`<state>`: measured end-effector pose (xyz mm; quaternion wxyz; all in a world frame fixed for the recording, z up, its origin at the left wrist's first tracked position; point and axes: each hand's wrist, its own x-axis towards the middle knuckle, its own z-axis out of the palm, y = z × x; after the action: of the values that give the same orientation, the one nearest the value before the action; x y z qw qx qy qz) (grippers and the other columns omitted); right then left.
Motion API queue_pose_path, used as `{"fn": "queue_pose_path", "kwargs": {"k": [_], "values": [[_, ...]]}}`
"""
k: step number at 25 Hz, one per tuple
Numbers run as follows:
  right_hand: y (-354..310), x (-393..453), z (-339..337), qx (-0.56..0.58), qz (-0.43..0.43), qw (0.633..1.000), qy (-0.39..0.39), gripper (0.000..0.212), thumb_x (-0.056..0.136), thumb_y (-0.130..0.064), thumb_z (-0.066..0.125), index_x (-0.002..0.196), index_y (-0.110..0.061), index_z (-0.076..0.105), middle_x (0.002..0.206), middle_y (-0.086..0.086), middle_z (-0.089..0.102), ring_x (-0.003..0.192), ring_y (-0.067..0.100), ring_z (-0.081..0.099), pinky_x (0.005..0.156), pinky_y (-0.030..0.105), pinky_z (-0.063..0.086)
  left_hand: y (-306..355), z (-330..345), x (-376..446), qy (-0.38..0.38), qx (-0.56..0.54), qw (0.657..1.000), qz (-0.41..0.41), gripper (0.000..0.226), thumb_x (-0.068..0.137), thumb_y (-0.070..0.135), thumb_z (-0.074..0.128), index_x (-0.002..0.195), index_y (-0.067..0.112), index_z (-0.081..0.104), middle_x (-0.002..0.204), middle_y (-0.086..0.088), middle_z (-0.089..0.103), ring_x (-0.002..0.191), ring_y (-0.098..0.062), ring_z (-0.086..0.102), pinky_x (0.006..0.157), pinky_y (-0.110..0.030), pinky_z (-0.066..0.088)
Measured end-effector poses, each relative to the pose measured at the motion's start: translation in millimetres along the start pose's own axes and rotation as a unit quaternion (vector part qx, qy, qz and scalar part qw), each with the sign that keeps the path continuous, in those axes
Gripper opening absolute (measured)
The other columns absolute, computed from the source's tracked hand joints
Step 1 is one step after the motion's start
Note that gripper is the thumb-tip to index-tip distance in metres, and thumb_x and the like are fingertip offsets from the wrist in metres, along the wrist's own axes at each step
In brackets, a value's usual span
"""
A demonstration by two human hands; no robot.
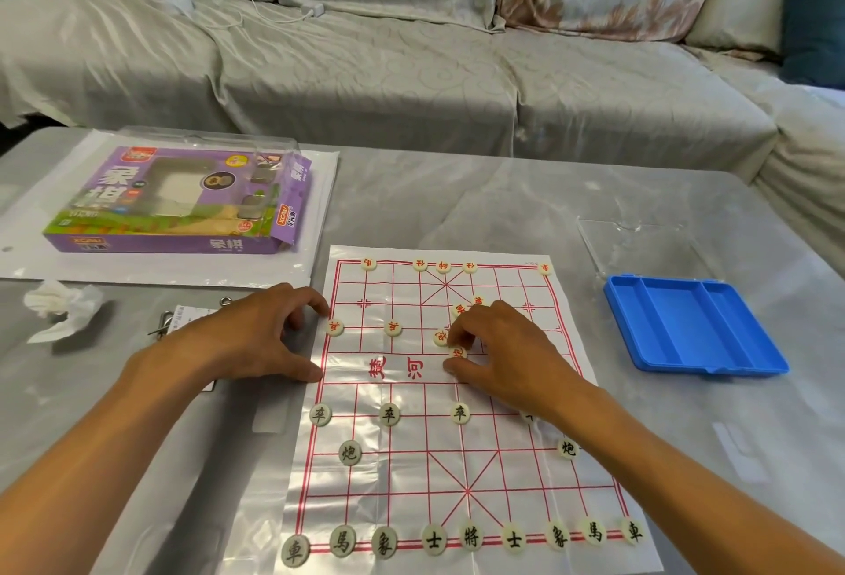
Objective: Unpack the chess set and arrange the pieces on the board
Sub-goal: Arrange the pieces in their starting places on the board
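Observation:
A thin plastic chess board (pixel 411 391) with red grid lines lies on the table in front of me. Black-lettered round pieces line its near edge, among them the general (pixel 471 537), with pawns and cannons above. Red-lettered pieces sit along the far edge and at mid-board. My right hand (pixel 498 350) hovers over a small cluster of loose red pieces and pinches one red piece (pixel 457 353) between thumb and fingers. My left hand (pixel 256 337) rests with spread fingers on the board's left edge, a fingertip beside a red pawn (pixel 334 326).
The purple chess set box (pixel 183 204) lies on a white sheet at the back left. A blue tray (pixel 690 323) and its clear lid (pixel 640 245) sit at the right. Crumpled tissue (pixel 64 305) and metal clips (pixel 169 323) lie left. A covered sofa stands behind.

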<state>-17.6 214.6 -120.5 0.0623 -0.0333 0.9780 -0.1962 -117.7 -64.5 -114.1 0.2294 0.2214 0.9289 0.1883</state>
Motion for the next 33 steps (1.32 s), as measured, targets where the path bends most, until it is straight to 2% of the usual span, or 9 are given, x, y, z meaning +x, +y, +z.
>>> {"fn": "queue_pose_path", "kwargs": {"k": [3, 6, 12, 18, 20, 25, 30, 33], "values": [[-2, 0, 1, 0.009, -0.011, 1.000, -0.006, 0.027, 0.087, -0.039, 0.063, 0.112, -0.033, 0.058, 0.116, -0.015, 0.057, 0.099, 0.004, 0.044, 0.086, 0.016, 0.037, -1, 0, 0, 0.000, -0.003, 1.000, -0.002, 0.068, 0.061, 0.049, 0.085, 0.117, 0.044, 0.048, 0.098, 0.017, 0.049, 0.084, -0.009, 0.055, 0.071, -0.019, 0.044], [-1, -2, -1, -0.004, 0.003, 1.000, 0.000, 0.030, 0.087, -0.043, 0.063, 0.113, -0.032, 0.057, 0.115, -0.014, 0.056, 0.099, 0.006, 0.045, 0.087, 0.018, 0.040, 0, 0, 0, 0.002, -0.002, 1.000, 0.000, 0.068, 0.060, 0.049, 0.085, 0.116, 0.044, 0.048, 0.098, 0.017, 0.049, 0.084, -0.009, 0.055, 0.072, -0.020, 0.045], [2, -1, -1, 0.006, 0.008, 1.000, -0.013, 0.025, 0.089, -0.037, 0.062, 0.113, -0.030, 0.059, 0.115, -0.012, 0.058, 0.098, 0.006, 0.045, 0.085, 0.016, 0.038, 0, 0, 0, 0.004, 0.001, 1.000, 0.001, 0.067, 0.060, 0.049, 0.085, 0.116, 0.043, 0.049, 0.097, 0.017, 0.048, 0.084, -0.009, 0.055, 0.071, -0.020, 0.044], [-32, 39, -10, 0.060, -0.042, 0.996, 0.058, 0.026, 0.085, -0.032, 0.068, 0.110, -0.030, 0.060, 0.098, -0.018, 0.056, 0.091, 0.004, 0.046, 0.081, 0.021, 0.044, 1, -1, -2, 0.007, -0.004, 1.000, -0.005, 0.067, 0.061, 0.050, 0.085, 0.116, 0.044, 0.048, 0.096, 0.019, 0.048, 0.083, -0.007, 0.054, 0.067, -0.017, 0.041], [-51, 66, -4, 0.074, -0.057, 0.993, 0.070, 0.028, 0.084, -0.030, 0.069, 0.110, -0.028, 0.060, 0.099, -0.016, 0.060, 0.091, 0.006, 0.048, 0.080, 0.022, 0.046, 1, -2, -3, 0.007, -0.006, 1.000, -0.009, 0.067, 0.060, 0.051, 0.085, 0.117, 0.044, 0.048, 0.096, 0.019, 0.048, 0.083, -0.006, 0.054, 0.066, -0.017, 0.042], [-72, 102, 25, 0.095, -0.034, 0.994, 0.044, 0.031, 0.083, -0.026, 0.072, 0.112, -0.024, 0.061, 0.102, -0.008, 0.066, 0.090, 0.012, 0.057, 0.083, 0.025, 0.050, 3, -1, -3, -0.001, -0.003, 1.000, -0.004, 0.069, 0.063, 0.050, 0.084, 0.119, 0.044, 0.045, 0.095, 0.022, 0.044, 0.085, -0.007, 0.053, 0.068, -0.019, 0.043], [-69, 100, 34, 0.069, -0.030, 0.996, 0.037, 0.034, 0.082, -0.026, 0.072, 0.114, -0.026, 0.060, 0.103, -0.010, 0.065, 0.084, 0.009, 0.055, 0.071, 0.014, 0.043, 1, -2, -3, -0.001, -0.005, 1.000, 0.002, 0.073, 0.063, 0.048, 0.084, 0.123, 0.041, 0.044, 0.097, 0.018, 0.044, 0.086, -0.007, 0.052, 0.072, -0.022, 0.045], [-68, 97, 32, 0.066, -0.027, 0.997, 0.033, 0.034, 0.082, -0.028, 0.072, 0.114, -0.027, 0.059, 0.106, -0.010, 0.065, 0.088, 0.010, 0.055, 0.076, 0.018, 0.046, 1, -1, -2, 0.004, -0.006, 1.000, 0.008, 0.072, 0.064, 0.047, 0.084, 0.123, 0.041, 0.044, 0.095, 0.020, 0.043, 0.086, -0.007, 0.052, 0.071, -0.022, 0.043]]}}
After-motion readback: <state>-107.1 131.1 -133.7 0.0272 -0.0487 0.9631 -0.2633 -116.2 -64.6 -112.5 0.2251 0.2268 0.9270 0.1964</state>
